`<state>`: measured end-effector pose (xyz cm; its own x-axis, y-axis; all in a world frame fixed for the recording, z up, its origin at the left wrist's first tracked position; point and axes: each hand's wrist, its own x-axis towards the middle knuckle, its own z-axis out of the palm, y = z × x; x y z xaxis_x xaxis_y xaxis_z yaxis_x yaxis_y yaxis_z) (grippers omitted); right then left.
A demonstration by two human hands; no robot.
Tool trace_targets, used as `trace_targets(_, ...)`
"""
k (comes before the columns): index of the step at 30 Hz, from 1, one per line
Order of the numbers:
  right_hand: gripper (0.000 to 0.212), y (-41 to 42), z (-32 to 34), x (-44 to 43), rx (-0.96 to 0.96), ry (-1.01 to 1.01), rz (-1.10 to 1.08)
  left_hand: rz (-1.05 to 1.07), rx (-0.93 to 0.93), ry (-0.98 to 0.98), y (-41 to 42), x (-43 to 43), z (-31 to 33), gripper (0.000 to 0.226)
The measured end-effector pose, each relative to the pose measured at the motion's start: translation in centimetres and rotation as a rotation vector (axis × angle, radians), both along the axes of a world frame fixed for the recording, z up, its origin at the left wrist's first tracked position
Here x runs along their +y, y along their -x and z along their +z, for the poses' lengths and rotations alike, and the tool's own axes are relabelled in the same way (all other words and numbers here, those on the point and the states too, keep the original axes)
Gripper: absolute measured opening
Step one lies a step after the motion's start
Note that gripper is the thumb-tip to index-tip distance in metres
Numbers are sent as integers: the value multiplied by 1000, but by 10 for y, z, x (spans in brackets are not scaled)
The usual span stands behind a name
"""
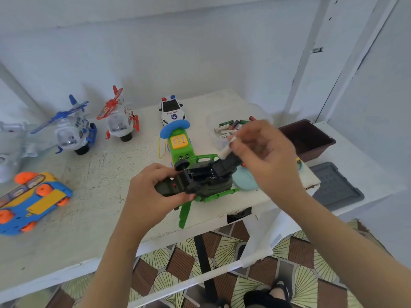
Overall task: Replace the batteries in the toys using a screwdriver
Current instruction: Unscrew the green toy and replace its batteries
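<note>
My left hand (153, 192) is gripping the dark toy (200, 178) belly-up over the surface (100, 196), baring its open bay; my right hand (262, 152) is pinching a white battery (227, 148) at its one o'clock.

"POLICE" on hood of white toy car (172, 111); nothing else legible.
</note>
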<state>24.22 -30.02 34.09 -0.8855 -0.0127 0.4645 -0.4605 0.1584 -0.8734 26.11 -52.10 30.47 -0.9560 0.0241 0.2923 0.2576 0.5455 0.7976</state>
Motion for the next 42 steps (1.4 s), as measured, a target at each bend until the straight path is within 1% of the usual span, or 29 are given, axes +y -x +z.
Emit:
trace_targets(2,9,-1,-5,-10,66,-183,57,-19,-11,-14,1,-3,-1,51)
trace_targets(5,6,1,-17,-21,216,-449,57,-50,-13,-24,2,-7,-1,51)
trace_targets(8,7,3,-27,-28,283,-545,76,-61,-23,-39,3,-9,-3,43)
trace_targets(12,9,4,-31,-31,292,-573,158,-73,-51,-71,3,-12,-4,42)
trace_targets(15,14,9,-33,-30,379,-647,207,-89,-59,-106,4,-12,-3,45)
trace_targets(17,18,11,-36,-28,427,-677,206,-78,-52,-111,5,-13,-5,42)
trace_targets(20,17,11,-39,-28,487,-725,204,-69,-47,-95,7,-15,-8,39)
trace_targets(24,27,6,-41,-28,539,-768,183,-67,-56,-128,7,-17,-10,41)
trace_targets(26,29,2,-44,-29,530,-757,153,-73,-58,-144,6,-17,-9,41)
trace_targets(29,26,-3,-48,-33,510,-746,76,-75,-86,-152,7,-15,-7,42)
trace_targets(32,24,-6,-49,-36,483,-750,-118,-77,-92,-162,8,-13,-6,42)
trace_targets(34,24,-9,-48,-38,436,-715,-196,-76,-80,-149,8,-14,-6,40)
trace_targets(37,23,-15,-50,-44,354,-699,-230,-71,-83,-151,9,-15,-8,43)
trace_targets(40,24,-18,-52,-46,276,-688,-215,-77,-78,-139,7,-14,-9,44)
trace_targets(42,25,-17,-49,-43,274,-717,-193,-70,-79,-150,7,-15,-10,44)
